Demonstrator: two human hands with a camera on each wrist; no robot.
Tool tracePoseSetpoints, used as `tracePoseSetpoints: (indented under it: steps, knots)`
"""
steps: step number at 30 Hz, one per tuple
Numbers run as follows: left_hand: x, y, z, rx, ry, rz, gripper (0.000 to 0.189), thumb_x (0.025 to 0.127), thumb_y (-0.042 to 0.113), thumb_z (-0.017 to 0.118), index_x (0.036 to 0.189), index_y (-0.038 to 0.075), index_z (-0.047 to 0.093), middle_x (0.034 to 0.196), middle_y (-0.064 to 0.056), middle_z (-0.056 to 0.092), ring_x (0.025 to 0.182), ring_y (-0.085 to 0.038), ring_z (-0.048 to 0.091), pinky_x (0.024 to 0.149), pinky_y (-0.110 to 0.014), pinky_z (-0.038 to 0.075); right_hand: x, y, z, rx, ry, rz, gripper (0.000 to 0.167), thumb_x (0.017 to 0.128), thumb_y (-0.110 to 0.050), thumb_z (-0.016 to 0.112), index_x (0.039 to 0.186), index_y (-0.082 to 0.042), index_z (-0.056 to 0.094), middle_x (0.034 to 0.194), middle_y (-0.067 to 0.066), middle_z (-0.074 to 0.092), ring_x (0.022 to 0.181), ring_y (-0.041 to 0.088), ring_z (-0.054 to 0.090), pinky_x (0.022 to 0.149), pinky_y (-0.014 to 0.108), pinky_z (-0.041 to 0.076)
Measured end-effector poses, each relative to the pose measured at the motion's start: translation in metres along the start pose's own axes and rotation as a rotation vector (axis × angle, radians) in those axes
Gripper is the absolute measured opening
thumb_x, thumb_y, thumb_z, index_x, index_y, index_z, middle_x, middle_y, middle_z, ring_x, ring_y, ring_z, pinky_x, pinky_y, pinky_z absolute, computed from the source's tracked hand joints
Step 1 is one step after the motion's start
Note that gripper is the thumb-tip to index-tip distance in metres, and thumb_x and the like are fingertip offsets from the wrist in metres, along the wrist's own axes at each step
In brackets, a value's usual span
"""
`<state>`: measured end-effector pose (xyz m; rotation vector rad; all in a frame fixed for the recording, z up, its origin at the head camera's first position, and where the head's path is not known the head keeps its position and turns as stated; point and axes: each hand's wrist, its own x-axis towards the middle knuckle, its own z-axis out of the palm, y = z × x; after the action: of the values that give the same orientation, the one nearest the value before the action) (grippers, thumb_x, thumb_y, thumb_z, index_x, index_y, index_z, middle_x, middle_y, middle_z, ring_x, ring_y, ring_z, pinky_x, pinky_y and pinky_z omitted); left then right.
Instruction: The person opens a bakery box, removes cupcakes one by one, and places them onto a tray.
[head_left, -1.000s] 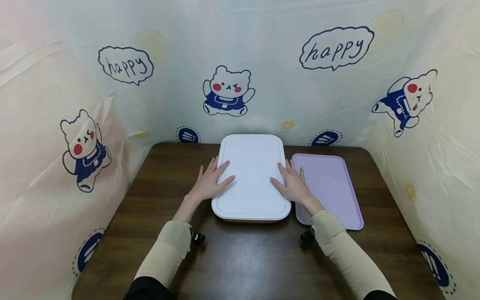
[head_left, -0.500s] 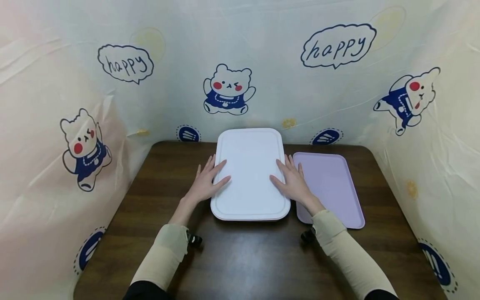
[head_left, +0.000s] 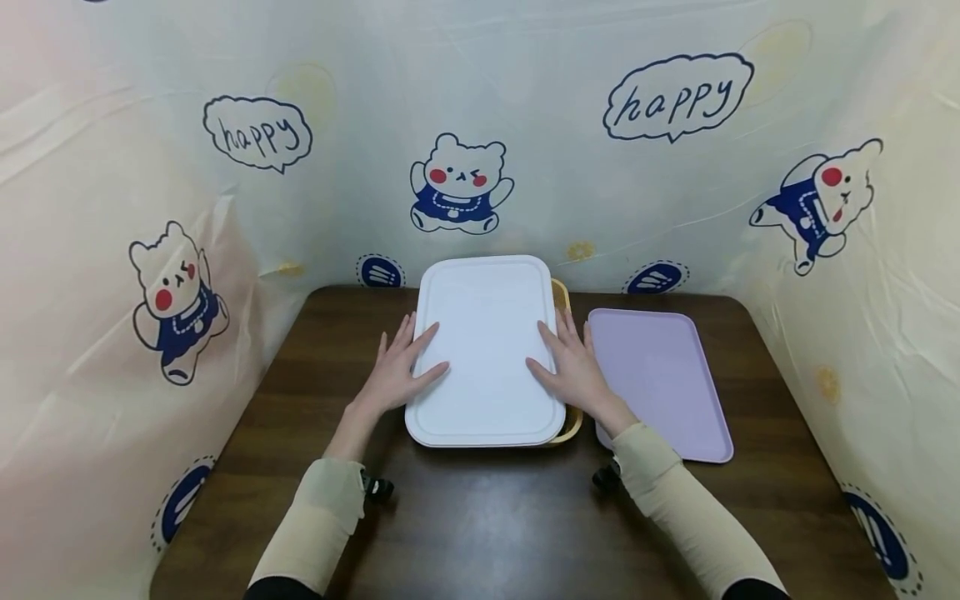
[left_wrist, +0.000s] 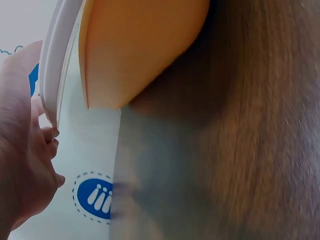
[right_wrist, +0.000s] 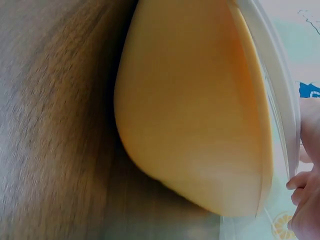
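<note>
A white rectangular lid [head_left: 486, 358] with rounded corners lies between my two hands, raised over a yellow-orange container [head_left: 574, 423]. My left hand [head_left: 393, 375] grips its left edge, thumb on top and fingertips curled at the underside. The right hand [head_left: 579, 375] holds the opposite edge the same way. Both wrist views show a gap between the lid's rim [left_wrist: 56, 60] and the smooth orange container wall [right_wrist: 195, 115]. From the head, only the container's right rim shows; the lid hides its inside.
A flat lavender tray [head_left: 660, 375] lies on the dark wooden table [head_left: 487, 517], right beside the container and partly under the right forearm. A pale curtain [head_left: 337, 200] with printed bears rises behind the table and along both sides.
The lid has risen off the container and shifted left with both hands on it, uncovering the container's right rim. The lavender tray stays put.
</note>
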<state>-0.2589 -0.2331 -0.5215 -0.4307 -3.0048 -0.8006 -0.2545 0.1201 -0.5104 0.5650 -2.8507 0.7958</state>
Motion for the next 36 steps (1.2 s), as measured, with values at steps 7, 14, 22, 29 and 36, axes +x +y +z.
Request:
tracePoseSetpoints:
  steps: [7,14,22,29,36]
  knots:
    - [-0.01,-0.014,-0.007,0.018,0.018,-0.024,0.093,0.098,0.068,0.068,0.174,0.028,0.034,0.187,-0.016,0.005,0.176,-0.036,0.001,0.137,-0.074,-0.002,0.009,-0.012,0.009,-0.019,-0.041,-0.033,0.076,0.108,-0.047,0.063,0.168,-0.004,0.043,0.18,0.032,0.02,0.172,0.048,0.012,0.139,0.07,0.002]
    - [-0.022,-0.028,-0.015,0.029,0.04,-0.034,0.097,0.095,0.069,0.072,0.175,0.03,0.032,0.187,-0.011,0.002,0.176,-0.034,0.0,0.138,-0.072,-0.002,0.019,-0.023,0.016,-0.064,-0.06,-0.093,0.079,0.107,-0.048,0.064,0.167,-0.002,0.043,0.177,0.035,0.024,0.17,0.052,0.017,0.139,0.069,0.012]
    - [-0.034,-0.046,-0.024,0.033,0.076,-0.057,0.107,0.089,0.07,0.08,0.175,0.027,0.032,0.187,-0.013,0.003,0.176,-0.036,0.001,0.139,-0.07,0.001,0.031,-0.041,0.026,-0.082,-0.118,-0.123,0.08,0.108,-0.052,0.062,0.169,-0.004,0.04,0.179,0.035,0.021,0.17,0.051,0.018,0.14,0.065,0.013]
    - [-0.045,-0.062,-0.034,0.044,0.097,-0.092,0.107,0.089,0.068,0.081,0.175,0.026,0.032,0.187,-0.017,0.005,0.176,-0.037,0.0,0.141,-0.066,-0.001,0.041,-0.056,0.037,-0.06,-0.16,-0.162,0.078,0.108,-0.051,0.062,0.168,-0.005,0.042,0.179,0.034,0.02,0.171,0.05,0.014,0.141,0.064,0.013]
    - [-0.055,-0.073,-0.04,-0.025,0.081,-0.192,0.106,0.092,0.07,0.077,0.175,0.024,0.031,0.187,-0.015,-0.002,0.174,-0.045,-0.001,0.137,-0.074,0.01,0.051,-0.074,0.046,-0.048,-0.193,-0.186,0.078,0.108,-0.05,0.063,0.167,-0.003,0.044,0.179,0.033,0.021,0.171,0.05,0.016,0.141,0.063,0.016]
